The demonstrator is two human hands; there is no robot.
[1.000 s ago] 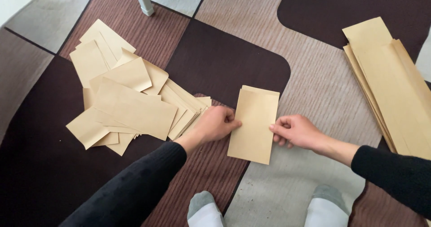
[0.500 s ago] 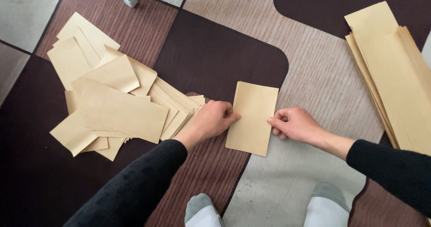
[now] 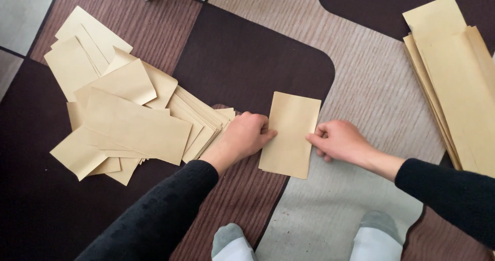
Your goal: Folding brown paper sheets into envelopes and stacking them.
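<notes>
Head view: a folded tan paper [image 3: 290, 133] lies flat on the patterned rug [image 3: 361, 85]. The left hand [image 3: 245, 135] and right hand [image 3: 340, 140], fingers curled, press its side edges. A loose pile [image 3: 124, 116] lies left; a stack [image 3: 459, 80], right, is cut off.

envelope [image 3: 290, 134] on rug [image 3: 258, 54] | pile [image 3: 124, 116] left | stack [image 3: 456, 75] right

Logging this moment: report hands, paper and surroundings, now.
Left hand and right hand press edges of folded tan paper flat on rug. Loose pile left, stacked sheets right. Nothing between.
</notes>
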